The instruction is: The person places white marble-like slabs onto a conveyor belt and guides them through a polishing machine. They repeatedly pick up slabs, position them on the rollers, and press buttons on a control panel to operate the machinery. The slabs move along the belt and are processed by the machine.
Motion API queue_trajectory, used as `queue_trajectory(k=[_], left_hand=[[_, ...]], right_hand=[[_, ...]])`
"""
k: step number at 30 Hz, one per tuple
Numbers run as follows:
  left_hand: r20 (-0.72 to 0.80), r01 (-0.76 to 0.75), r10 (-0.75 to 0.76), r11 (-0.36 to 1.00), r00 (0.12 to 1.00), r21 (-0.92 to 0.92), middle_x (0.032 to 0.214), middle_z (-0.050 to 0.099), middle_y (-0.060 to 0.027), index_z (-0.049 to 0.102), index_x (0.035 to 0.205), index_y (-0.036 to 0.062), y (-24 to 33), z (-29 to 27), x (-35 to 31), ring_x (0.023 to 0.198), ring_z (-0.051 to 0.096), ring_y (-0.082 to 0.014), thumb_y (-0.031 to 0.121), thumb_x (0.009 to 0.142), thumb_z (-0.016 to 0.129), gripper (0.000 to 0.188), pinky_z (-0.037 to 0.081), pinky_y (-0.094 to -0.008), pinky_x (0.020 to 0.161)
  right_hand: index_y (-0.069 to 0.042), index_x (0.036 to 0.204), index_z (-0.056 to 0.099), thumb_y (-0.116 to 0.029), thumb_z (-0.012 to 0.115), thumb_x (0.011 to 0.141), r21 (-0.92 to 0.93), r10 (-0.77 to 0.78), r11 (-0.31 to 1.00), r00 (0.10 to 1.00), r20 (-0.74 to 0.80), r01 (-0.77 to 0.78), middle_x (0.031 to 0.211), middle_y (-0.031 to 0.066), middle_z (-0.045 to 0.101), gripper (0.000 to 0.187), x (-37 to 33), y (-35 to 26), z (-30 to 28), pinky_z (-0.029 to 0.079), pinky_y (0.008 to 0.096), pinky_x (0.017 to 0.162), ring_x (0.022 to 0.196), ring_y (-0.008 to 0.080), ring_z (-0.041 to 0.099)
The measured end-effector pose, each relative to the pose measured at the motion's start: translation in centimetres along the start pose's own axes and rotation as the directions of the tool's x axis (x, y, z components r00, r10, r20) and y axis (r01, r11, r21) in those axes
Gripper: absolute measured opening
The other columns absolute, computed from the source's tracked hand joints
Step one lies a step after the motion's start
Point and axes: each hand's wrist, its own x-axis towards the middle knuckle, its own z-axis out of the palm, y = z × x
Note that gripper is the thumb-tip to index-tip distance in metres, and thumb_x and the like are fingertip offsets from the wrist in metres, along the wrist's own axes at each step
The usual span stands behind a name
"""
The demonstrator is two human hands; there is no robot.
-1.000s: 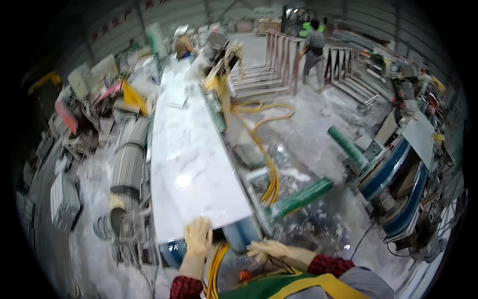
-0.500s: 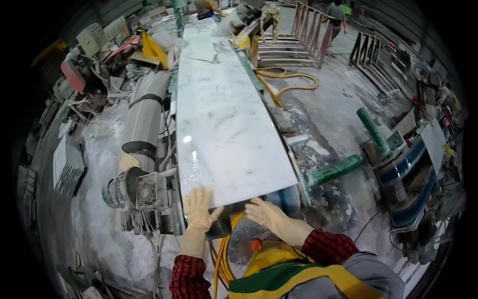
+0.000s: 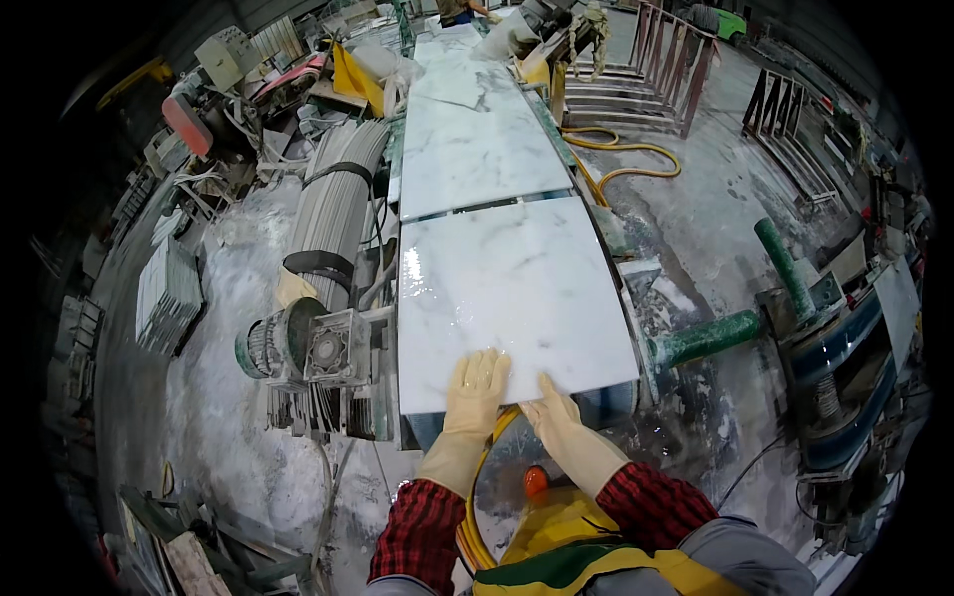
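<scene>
Where the head view looks down, both gloved hands lie flat on the near edge of a white marble slab point(image 3: 512, 298). The left hand point(image 3: 477, 385) has its fingers spread and stretched forward, palm down on the wet, glossy stone. The right hand point(image 3: 553, 409) lies just beside it, fingers together and angled toward the left hand, also pressing on the slab's near edge; neither hand pinches or curls around anything.

That slab rests lengthwise on a long machine bed point(image 3: 616, 233), its near edge reaching to the bed's near end. A second marble slab point(image 3: 477, 149) lies farther along the same bed, parted from the first by a narrow gap. As a judgement, the near slab has arrived at the bed's near end and is only being touched: it is not yet lifted or slid off.

At the bed's left side sit a grey motor with gearbox point(image 3: 298, 343) and a bundle of grey ribbed hose point(image 3: 333, 204). To the right, a green roller arm point(image 3: 701, 338) sticks out from the bed's near right corner, and a yellow hose point(image 3: 621, 159) loops over the wet floor. An orange-red knob point(image 3: 535, 481) shows below the hands, near the person's chest.
</scene>
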Motion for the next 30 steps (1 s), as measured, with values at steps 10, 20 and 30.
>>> queue_trajectory(k=[10, 20, 30], left_hand=[[0.243, -0.119, 0.181, 0.962, 0.953, -0.248, 0.139, 0.06, -0.0234, 0.059, 0.136, 0.0023, 6.0, -7.1, -3.7, 0.129, 0.057, -0.0402, 0.023, 0.077, 0.074, 0.064, 0.045, -0.0538, 0.11], [0.045, -0.275, 0.318, 0.875, 0.947, -0.398, 0.123, 0.064, -0.0205, 0.065, 0.122, 0.0019, 4.4, -5.0, -1.9, 0.115, 0.061, -0.0376, 0.016, 0.077, 0.064, 0.048, 0.046, -0.0502, 0.105], [0.091, -0.264, 0.318, 0.89, 0.944, -0.371, 0.125, 0.066, -0.0143, 0.068, 0.123, 0.0062, 4.8, -4.8, -2.3, 0.115, 0.063, -0.0316, 0.014, 0.078, 0.063, 0.046, 0.048, -0.0444, 0.102]], right_hand=[[0.012, 0.136, 0.053, -0.031, 0.062, 0.107, -0.228, 0.269, 0.937, 0.963, -0.014, -0.265, 0.13, 0.0211, 0.065, 0.052, -9.4, -0.8, -9.1, 0.054, 0.037, 0.106, 0.119, 0.0262, 0.066], [0.008, 0.133, 0.059, -0.022, 0.066, 0.099, -0.933, -0.742, 0.115, 0.654, 0.148, 0.341, 0.13, 0.0301, 0.063, 0.046, -13.6, -12.0, -17.8, 0.051, 0.0485, 0.1, 0.117, 0.0356, 0.065], [0.012, 0.154, 0.036, -0.027, 0.069, 0.092, -0.738, -0.548, -0.587, 0.508, 0.664, 0.331, 0.152, 0.0411, 0.039, 0.08, -3.1, -12.4, -10.6, 0.03, 0.0589, 0.121, 0.137, 0.0595, 0.042]])
